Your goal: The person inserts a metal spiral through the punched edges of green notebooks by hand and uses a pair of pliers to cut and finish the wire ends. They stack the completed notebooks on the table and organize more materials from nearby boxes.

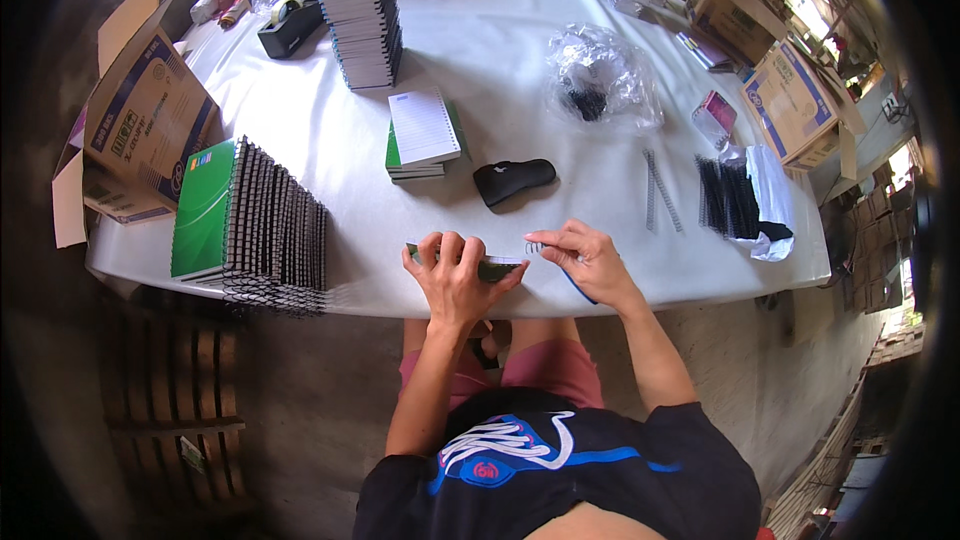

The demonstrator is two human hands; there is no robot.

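Observation:
My left hand [450, 275] is closed over a small green-covered notebook [490, 269], holding it at the table's front edge; most of it is hidden under my fingers. Just to the right, my right hand [588, 262] pinches a short wire binding spiral [533, 248] between thumb and fingers, close to the notebook's edge. A thin dark blue thing [579, 290] shows under that hand; its kind is unclear. Beyond my hands lie a black rounded tool [513, 181] and a small stack of green notebooks with a lined pad of paper [424, 126] on top.
Spiral-bound green notebooks [205, 210] stand stacked at left; a taller notebook stack [357, 20] rises behind, near a tape dispenser [291, 28]. At right are two loose wire spirals [662, 192], a bundle of black spirals [728, 198], a clear plastic bag [610, 70] and cardboard boxes [792, 103].

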